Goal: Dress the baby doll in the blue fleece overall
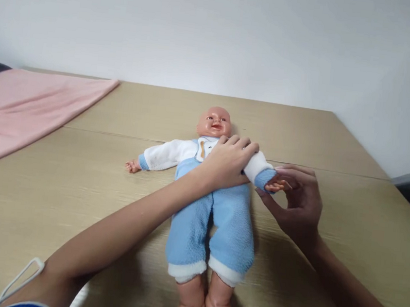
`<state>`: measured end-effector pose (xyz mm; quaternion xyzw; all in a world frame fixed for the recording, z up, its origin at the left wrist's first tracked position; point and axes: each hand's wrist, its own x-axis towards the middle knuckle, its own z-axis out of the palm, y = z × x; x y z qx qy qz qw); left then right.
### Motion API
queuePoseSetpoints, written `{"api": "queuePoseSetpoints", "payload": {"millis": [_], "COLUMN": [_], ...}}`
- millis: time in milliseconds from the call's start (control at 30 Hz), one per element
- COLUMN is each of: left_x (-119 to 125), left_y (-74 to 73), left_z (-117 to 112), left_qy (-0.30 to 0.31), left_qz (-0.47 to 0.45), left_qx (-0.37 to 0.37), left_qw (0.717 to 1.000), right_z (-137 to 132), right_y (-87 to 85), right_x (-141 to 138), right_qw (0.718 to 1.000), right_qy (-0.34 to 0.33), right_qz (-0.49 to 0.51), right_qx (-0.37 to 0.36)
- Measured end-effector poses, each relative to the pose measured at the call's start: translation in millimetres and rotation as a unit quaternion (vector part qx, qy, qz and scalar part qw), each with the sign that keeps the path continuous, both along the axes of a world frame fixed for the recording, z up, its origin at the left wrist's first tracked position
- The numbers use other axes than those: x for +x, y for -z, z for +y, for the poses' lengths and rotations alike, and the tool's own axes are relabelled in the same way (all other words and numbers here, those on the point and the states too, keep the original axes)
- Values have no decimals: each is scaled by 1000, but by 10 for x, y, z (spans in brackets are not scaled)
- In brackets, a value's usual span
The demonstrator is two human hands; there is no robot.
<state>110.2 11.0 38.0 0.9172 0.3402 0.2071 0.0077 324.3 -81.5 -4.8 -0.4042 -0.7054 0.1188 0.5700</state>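
A baby doll (pixel 191 230) lies on its back on the wooden table, head toward the wall and bare feet toward me. It wears a light blue and white fleece outfit with long white sleeves. My left hand (pixel 226 163) rests across its chest, fingers curled over the upper part of the doll's arm on the right side. My right hand (pixel 297 197) is at the end of that same arm, thumb and fingers around the blue sleeve cuff (pixel 264 178) beside the doll's small hand. The doll's other arm (pixel 166 155) stretches out to the left, untouched.
A pink cloth (pixel 29 110) lies spread over the table's left side. The table (pixel 106 260) has a seam running across it and meets a white wall (pixel 217 37) behind. Dark objects, partly cut off, show past both table edges.
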Motion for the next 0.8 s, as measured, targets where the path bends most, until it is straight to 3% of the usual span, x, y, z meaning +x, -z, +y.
{"api": "queuePoseSetpoints", "payload": {"millis": [100, 200, 333, 467, 633, 800], "left_x": [-50, -158, -286, -368, -446, -582], "left_y": [53, 127, 226, 278, 267, 266], "left_z": [25, 78, 161, 183, 168, 177], "left_qy": [-7, -5, 18, -1, -44, -82], "left_qz": [-64, -192, -342, -442, -524, -592], "left_qx": [-9, -30, -65, -137, -210, -217], "left_qw": [998, 981, 937, 886, 824, 772], "right_z": [-29, 17, 112, 165, 178, 187], "right_y": [28, 107, 262, 343, 350, 352], "right_x": [-46, -16, 24, 33, 37, 32], "right_qw": [1000, 999, 995, 979, 974, 974], "right_qy": [2, 20, 71, 119, 92, 65], "right_qz": [27, 45, 26, 11, -19, -64], "right_qx": [4, 0, -66, -167, -205, -208]}}
